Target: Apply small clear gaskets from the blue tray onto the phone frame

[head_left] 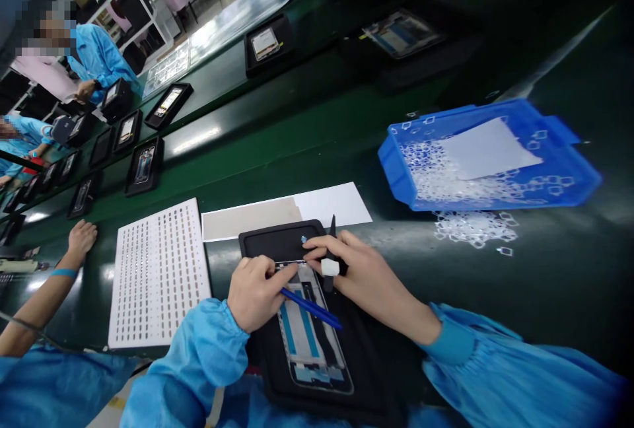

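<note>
A phone frame (303, 325) with blue strips lies in a black foam tray (275, 241) in front of me. My left hand (253, 292) rests at the frame's upper left edge, fingers curled around a blue pen-like stick (317, 311) that slants across the frame. Over the upper right corner is my right hand (369, 283), holding black tweezers with a white band (330, 267); their tip points away from me. A tiny bluish piece (304, 240) shows at its index fingertip, too small to name. The thumb and index finger are close together.
A white board with rows of small parts (158, 276) lies at left, beside a co-worker's hand (82, 238). Behind my tray is a white sheet (334, 205). A blue bin (396, 170) of clear ring-like pieces stands right, with a loose pile (475, 228) before it. Several phone trays line the bench.
</note>
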`<control>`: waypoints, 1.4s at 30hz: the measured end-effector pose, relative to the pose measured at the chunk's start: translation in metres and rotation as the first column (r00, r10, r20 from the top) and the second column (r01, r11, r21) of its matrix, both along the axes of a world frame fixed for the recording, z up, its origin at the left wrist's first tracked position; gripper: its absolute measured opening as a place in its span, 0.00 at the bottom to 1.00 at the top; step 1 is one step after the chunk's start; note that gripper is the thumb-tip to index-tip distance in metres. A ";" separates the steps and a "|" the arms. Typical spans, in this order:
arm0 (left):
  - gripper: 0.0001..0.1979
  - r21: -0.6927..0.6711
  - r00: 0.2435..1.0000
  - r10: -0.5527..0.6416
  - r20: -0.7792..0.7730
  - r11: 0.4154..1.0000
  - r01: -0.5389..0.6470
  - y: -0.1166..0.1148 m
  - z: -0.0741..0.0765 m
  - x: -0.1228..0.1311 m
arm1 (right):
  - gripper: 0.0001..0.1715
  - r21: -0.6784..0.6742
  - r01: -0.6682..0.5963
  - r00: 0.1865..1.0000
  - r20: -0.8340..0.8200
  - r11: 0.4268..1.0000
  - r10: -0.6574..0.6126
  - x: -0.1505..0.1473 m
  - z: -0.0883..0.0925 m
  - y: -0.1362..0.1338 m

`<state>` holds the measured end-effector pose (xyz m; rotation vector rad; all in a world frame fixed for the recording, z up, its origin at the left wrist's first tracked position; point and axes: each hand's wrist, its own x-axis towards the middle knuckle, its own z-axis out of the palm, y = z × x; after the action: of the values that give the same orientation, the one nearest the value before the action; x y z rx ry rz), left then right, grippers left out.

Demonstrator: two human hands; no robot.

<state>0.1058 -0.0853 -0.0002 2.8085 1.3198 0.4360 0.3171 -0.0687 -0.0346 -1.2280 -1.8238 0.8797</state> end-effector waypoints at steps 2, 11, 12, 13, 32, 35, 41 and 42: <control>0.16 0.044 0.994 -0.013 -0.108 0.999 0.018 0.000 -0.006 0.001 | 0.25 -0.005 0.004 1.000 0.000 1.000 -0.004 0.000 -0.001 0.000; 0.16 -0.115 0.987 0.002 -0.159 0.993 -0.021 -0.001 -0.004 -0.001 | 0.25 -0.087 0.240 0.939 -0.230 0.967 -0.254 0.017 0.012 0.007; 0.16 -0.153 0.985 -0.001 -0.171 0.988 -0.025 0.002 0.001 -0.001 | 0.29 -0.089 0.290 0.928 -0.217 0.953 -0.303 0.021 0.014 0.011; 0.16 -0.184 0.985 -0.007 -0.174 0.983 -0.026 0.005 0.005 0.000 | 0.32 -0.098 0.326 0.919 -0.199 0.940 -0.340 0.024 0.016 0.017; 0.22 -0.224 0.948 0.102 -0.302 0.959 -0.174 0.082 -0.002 0.038 | 0.13 -0.304 0.401 0.862 -0.193 0.864 -0.468 0.001 0.002 0.073; 0.22 -0.219 0.948 0.103 -0.301 0.960 -0.173 0.083 -0.002 0.038 | 0.14 -0.278 0.393 0.873 -0.188 0.877 -0.451 0.000 -0.001 0.072; 0.21 -0.233 0.958 0.109 -0.267 0.957 -0.174 0.083 -0.005 0.040 | 0.19 -0.321 0.384 0.829 -0.292 0.865 -0.477 -0.001 -0.006 0.076; 0.20 -0.245 0.960 0.115 -0.255 0.953 -0.180 0.083 -0.005 0.039 | 0.21 -0.334 0.381 0.812 -0.325 0.862 -0.485 -0.001 -0.005 0.076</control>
<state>0.1452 -0.0019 -0.0050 2.6089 1.5093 -0.0823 0.3165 0.0070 -0.0401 -1.4274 -1.0609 1.0229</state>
